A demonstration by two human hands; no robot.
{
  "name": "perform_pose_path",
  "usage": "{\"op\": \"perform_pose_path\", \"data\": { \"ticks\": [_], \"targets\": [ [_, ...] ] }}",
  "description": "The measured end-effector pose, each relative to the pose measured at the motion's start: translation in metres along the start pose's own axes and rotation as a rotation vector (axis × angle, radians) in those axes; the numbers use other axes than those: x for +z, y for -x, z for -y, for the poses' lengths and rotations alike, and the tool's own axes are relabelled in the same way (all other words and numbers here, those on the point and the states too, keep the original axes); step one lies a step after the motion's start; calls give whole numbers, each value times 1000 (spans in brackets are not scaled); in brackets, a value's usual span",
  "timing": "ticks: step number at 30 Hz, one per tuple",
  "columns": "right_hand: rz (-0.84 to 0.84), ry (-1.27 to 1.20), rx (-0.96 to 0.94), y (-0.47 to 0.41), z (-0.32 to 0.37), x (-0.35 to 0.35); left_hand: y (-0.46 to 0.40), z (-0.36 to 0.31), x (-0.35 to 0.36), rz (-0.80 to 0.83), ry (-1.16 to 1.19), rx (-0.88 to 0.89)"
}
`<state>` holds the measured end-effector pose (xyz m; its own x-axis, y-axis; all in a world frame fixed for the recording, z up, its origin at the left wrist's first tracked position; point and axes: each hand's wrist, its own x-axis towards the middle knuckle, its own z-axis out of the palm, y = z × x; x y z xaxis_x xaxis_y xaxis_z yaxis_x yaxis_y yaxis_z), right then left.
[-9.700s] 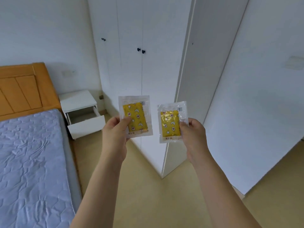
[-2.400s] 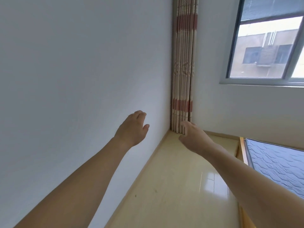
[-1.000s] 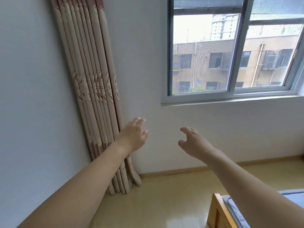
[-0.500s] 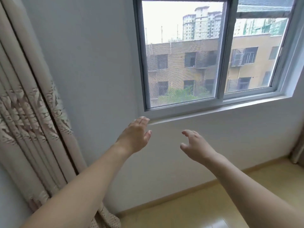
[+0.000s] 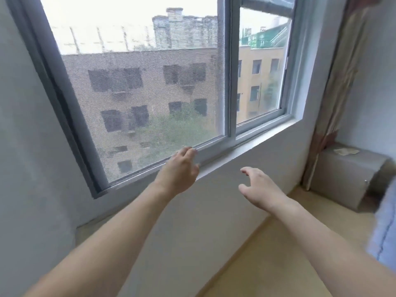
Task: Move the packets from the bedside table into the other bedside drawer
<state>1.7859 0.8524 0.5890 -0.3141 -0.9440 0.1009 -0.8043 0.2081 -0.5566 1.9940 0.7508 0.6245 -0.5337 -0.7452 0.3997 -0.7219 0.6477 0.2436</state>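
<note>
Here both bare hands are empty: the left hand (image 5: 179, 172) with loose, nearly straight fingers, the right hand (image 5: 260, 187) relaxed and half-spread. Beyond them, to the right, stands the blurred grey bedside table (image 5: 347, 176) with 1 pale flat packet (image 5: 346, 151) on top. It lies forward and right of both, so the right hand is nearer.

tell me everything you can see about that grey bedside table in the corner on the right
The bedside table is a low, boxy cabinet that looks pale grey, blurred in this frame. It stands on the floor at the far right, against the wall below the hanging curtain, with the mattress edge in front of it. A small knob shows on its front, which looks closed. Something flat and pale, likely packets, lies on its top. Neither hand touches it.
</note>
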Motion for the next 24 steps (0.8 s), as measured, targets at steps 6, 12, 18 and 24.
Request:
{"op": "perform_pose_path", "data": {
  "ticks": [6, 12, 18, 24],
  "targets": [
    [-72, 7, 233, -96, -104, -24, -145, -39, 115, 132, 76, 194],
    [-216, -1, 345, -207, -207, -85, -303, -95, 203, 170, 133, 327],
    [-363, -12, 442, -297, -300, -156, -450, -178, 267, 135, 225, 453],
    [-359, -38, 589, -361, -414, -188, -558, -254, 370, 214, 246, 575]
  ]
}}
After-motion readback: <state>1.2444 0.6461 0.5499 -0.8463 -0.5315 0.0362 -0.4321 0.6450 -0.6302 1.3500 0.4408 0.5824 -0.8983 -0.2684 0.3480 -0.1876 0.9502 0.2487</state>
